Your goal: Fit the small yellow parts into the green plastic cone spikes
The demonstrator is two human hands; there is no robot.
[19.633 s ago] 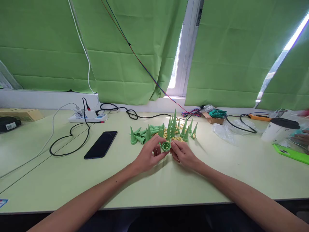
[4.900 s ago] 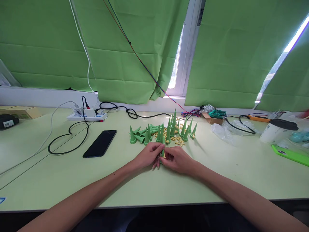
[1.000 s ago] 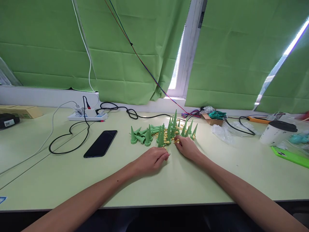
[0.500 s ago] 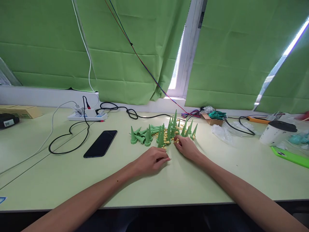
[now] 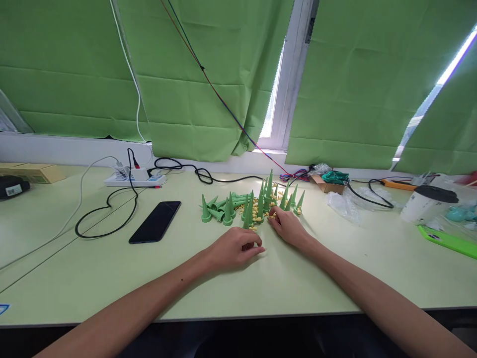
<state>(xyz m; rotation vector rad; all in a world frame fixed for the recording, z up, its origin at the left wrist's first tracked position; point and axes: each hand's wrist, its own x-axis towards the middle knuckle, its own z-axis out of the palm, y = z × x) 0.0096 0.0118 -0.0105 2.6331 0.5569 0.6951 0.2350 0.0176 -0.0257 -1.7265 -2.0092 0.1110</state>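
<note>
Several green plastic cones [image 5: 227, 213] stand upright or lie in a pile in the middle of the table, with small pale-yellow pieces [image 5: 255, 211] scattered among them. My right hand [image 5: 286, 226] is at the front right of this group, fingers pinched on a small yellow piece [image 5: 273, 216] that they partly cover. Just in front of the cones, my left hand [image 5: 238, 247] rests low over the table. Its fingers are curled loosely, the thumb is apart from them, and nothing shows between.
A black phone [image 5: 155, 222] lies left of the cones, near a power strip [image 5: 136, 180] with looped cables. To the right are a small cardboard box [image 5: 328, 186], crumpled clear plastic [image 5: 343, 206], a lidded paper cup [image 5: 428, 205] and a green phone case [image 5: 449, 241].
My left thumb and fingers have parted slightly, and the hand has shifted a little toward me. My right hand stays almost in place at the yellow pieces.
</note>
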